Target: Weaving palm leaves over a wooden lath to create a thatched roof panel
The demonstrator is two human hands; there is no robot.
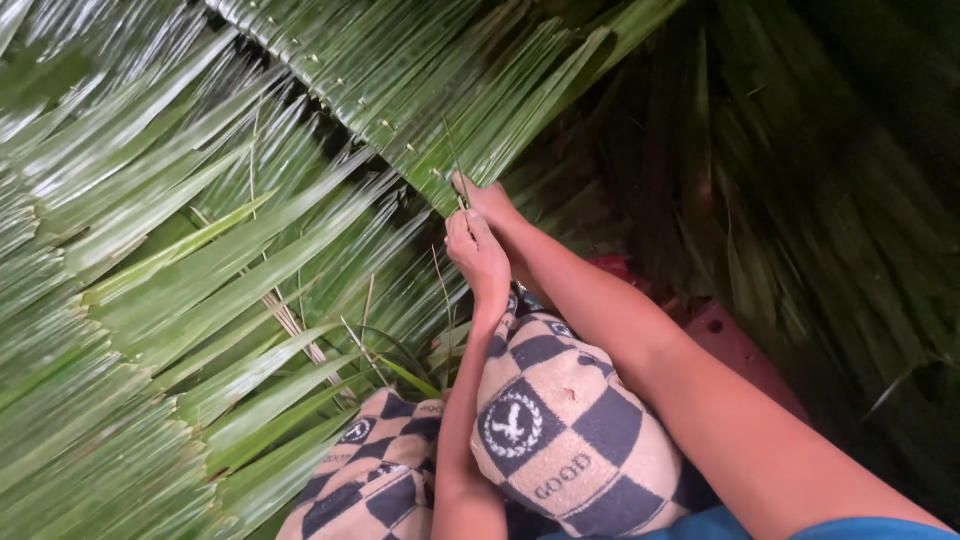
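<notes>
Both hands are working at the near edge of a long panel of folded palm leaves (420, 90) that is running from eleven o'clock toward the centre of the view. The right hand (487, 200) is pressing its fingers closed on the leaf edge, and the left hand (476, 250), just below it at six o'clock, is pinching a thin green sliver (455, 165) that is standing up between the two hands. How tightly either hand is gripping is hard to tell, since the fingertips are hiding behind each other.

At six o'clock the person's knees are showing in checked trousers (560, 420), cream and dark navy squares, with a round dark emblem holding a pale figure on one square and lettering on others. A reddish flat object (735, 350) is peeking out at four o'clock, mostly covered by the right forearm.

Loose leaves (180, 270) are filling the nine o'clock side, blurred. The three o'clock side is lying in deep shadow and is hard to make out.
</notes>
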